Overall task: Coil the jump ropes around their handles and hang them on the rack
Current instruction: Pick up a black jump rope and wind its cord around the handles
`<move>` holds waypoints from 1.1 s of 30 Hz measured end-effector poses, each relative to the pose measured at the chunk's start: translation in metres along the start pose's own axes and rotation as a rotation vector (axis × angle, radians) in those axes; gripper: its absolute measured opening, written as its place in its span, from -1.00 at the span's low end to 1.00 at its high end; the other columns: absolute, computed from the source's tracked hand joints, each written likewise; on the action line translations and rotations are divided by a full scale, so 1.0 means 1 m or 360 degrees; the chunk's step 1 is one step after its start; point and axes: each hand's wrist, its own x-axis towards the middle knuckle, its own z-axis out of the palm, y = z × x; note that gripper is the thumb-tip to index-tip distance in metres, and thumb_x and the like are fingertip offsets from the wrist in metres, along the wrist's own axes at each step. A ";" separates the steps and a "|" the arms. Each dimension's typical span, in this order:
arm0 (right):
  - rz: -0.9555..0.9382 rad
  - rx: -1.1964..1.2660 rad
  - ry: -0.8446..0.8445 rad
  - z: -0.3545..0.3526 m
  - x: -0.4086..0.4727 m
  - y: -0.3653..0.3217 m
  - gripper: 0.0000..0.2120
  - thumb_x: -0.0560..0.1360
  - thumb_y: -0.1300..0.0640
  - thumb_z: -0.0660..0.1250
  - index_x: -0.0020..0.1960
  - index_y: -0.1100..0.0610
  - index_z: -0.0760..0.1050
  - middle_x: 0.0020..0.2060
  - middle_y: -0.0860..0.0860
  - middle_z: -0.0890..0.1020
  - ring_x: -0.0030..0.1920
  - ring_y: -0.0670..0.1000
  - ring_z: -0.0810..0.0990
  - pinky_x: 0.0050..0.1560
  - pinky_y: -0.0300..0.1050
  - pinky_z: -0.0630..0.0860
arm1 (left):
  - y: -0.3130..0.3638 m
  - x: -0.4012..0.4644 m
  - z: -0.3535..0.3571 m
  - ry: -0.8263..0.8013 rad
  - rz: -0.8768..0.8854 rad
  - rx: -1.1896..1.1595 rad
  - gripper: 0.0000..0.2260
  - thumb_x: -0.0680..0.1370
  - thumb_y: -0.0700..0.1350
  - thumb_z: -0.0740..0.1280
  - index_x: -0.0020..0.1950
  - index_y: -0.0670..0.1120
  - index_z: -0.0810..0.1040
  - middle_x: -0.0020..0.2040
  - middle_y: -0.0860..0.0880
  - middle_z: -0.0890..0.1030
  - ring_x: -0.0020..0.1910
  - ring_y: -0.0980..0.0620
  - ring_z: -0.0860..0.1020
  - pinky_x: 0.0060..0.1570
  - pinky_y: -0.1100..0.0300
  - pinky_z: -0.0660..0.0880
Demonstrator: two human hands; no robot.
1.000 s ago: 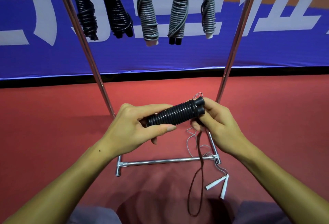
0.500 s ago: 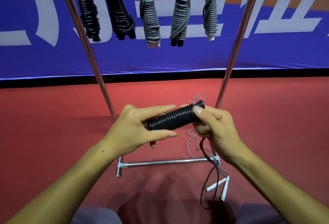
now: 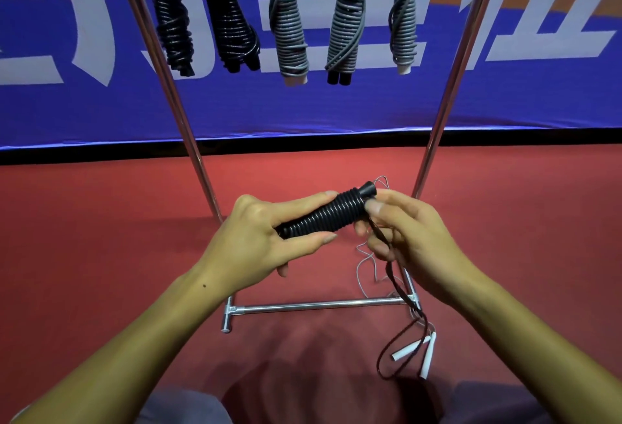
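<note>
two hands work over the red floor (image 3: pixel 101 238): the left hand (image 3: pixel 255 242) grips a coiled black jump rope (image 3: pixel 323 216), the right hand (image 3: pixel 409 238) pinches its loose end (image 3: pixel 400 292) below the rack (image 3: pixel 319 306).

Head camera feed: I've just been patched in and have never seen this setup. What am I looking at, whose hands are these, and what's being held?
There is no machine here. One camera worn on a person's head looks forward and down at their two bare hands. The left hand grips a black jump rope already coiled around its handles. The right hand pinches the rope's loose tail, which hangs down in a loop. Behind stands a metal rack with five coiled ropes hanging from its top. On the red floor by the rack's base lies an uncoiled rope with white handles.
</note>
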 end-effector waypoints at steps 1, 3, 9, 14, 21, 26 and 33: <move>0.0026 0.0051 -0.0027 -0.003 0.001 0.000 -0.81 0.63 0.27 0.32 0.24 0.28 0.53 -0.17 0.20 0.66 -0.41 0.06 0.37 -0.39 -0.19 0.31 | 0.000 0.000 0.000 0.0019 0.0016 0.0015 -0.54 0.53 0.01 0.59 0.42 0.14 0.62 -0.24 0.05 0.74 -0.51 0.17 0.63 -0.38 0.28 0.57; 0.0058 0.0037 -0.0069 -0.008 0.002 0.002 -0.74 0.59 0.40 0.35 0.26 0.31 0.49 -0.05 0.23 0.73 -0.39 0.08 0.54 -0.35 -0.16 0.48 | -0.001 0.000 -0.001 0.0042 0.0010 0.0033 -0.54 0.53 0.00 0.58 0.42 0.12 0.62 -0.26 0.09 0.72 -0.51 0.18 0.63 -0.38 0.31 0.54; 0.0012 -0.0309 0.0034 -0.013 0.001 0.007 -0.89 0.63 0.29 0.36 0.14 0.28 0.55 -0.06 0.13 0.77 -0.09 0.15 0.75 0.07 0.03 0.67 | -0.006 0.000 -0.001 0.0055 0.0016 0.0133 -0.53 0.53 0.04 0.58 0.42 0.14 0.61 -0.14 0.14 0.76 -0.53 0.17 0.54 -0.34 0.42 0.44; -0.0185 -0.0679 0.0271 -0.015 0.003 0.012 -0.88 0.66 0.22 0.34 0.05 0.16 0.67 -0.13 -0.02 0.77 -0.10 -0.04 0.73 0.05 -0.17 0.61 | -0.006 0.000 0.000 0.0059 0.0081 0.0214 -0.54 0.53 0.07 0.55 0.43 0.12 0.60 -0.23 0.05 0.75 -0.54 0.23 0.45 -0.31 0.52 0.35; 0.0634 0.0473 0.0066 -0.011 -0.002 0.006 -0.81 0.70 0.32 0.17 0.06 0.32 0.56 -0.24 0.06 0.59 -0.45 -0.15 0.30 -0.52 -0.35 0.18 | -0.011 0.000 0.005 0.0013 0.0094 0.0368 -0.54 0.56 0.22 0.45 0.44 0.19 0.59 -0.46 0.07 0.45 -0.54 0.18 0.41 -0.32 0.50 0.28; 0.0354 -0.0407 0.0206 -0.008 -0.005 0.002 -0.89 0.65 0.13 0.34 0.09 0.17 0.56 -0.32 0.05 0.66 -0.46 -0.04 0.36 -0.42 -0.17 0.26 | -0.018 -0.001 0.007 -0.0095 0.0033 0.0361 -0.50 0.56 0.34 0.37 0.50 0.40 0.38 -0.21 0.03 0.76 -0.54 0.17 0.52 -0.32 0.43 0.39; -0.0417 -0.2240 0.0206 -0.010 -0.013 0.009 -0.85 0.58 -0.06 0.27 0.05 0.00 0.46 -0.21 -0.07 0.68 -0.16 0.15 0.66 -0.27 0.03 0.52 | -0.017 -0.002 0.008 -0.0179 -0.0113 0.0405 -0.53 0.52 0.38 0.34 0.42 0.34 0.54 -0.23 0.06 0.75 -0.48 0.05 0.47 -0.35 0.53 0.29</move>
